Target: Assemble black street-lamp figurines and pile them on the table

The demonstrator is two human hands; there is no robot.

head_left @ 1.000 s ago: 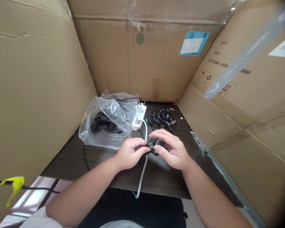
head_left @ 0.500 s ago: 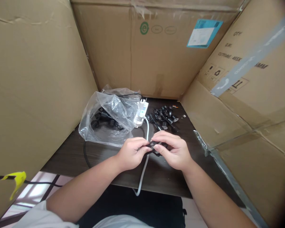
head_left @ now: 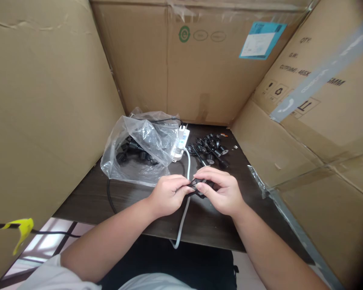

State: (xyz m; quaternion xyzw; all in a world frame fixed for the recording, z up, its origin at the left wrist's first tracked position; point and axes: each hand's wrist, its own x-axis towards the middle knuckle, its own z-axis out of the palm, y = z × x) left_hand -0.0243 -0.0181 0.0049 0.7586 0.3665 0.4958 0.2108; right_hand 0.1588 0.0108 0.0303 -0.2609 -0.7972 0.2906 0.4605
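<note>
Now that both hands have closed in together, the left hand point(head_left: 169, 194) and right hand point(head_left: 222, 193) pinch a small black plastic connector point(head_left: 200, 187) between them, just over the white cable point(head_left: 187, 165) on the dark tabletop point(head_left: 133, 203), near a heap of black fittings point(head_left: 208, 146) and a white power strip point(head_left: 180, 147).

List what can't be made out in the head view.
Held black part: shape hidden by the left hand and right hand.
Black parts in the bag: blurred by the plastic bag.
Small orange bit: too small to identify.
</note>
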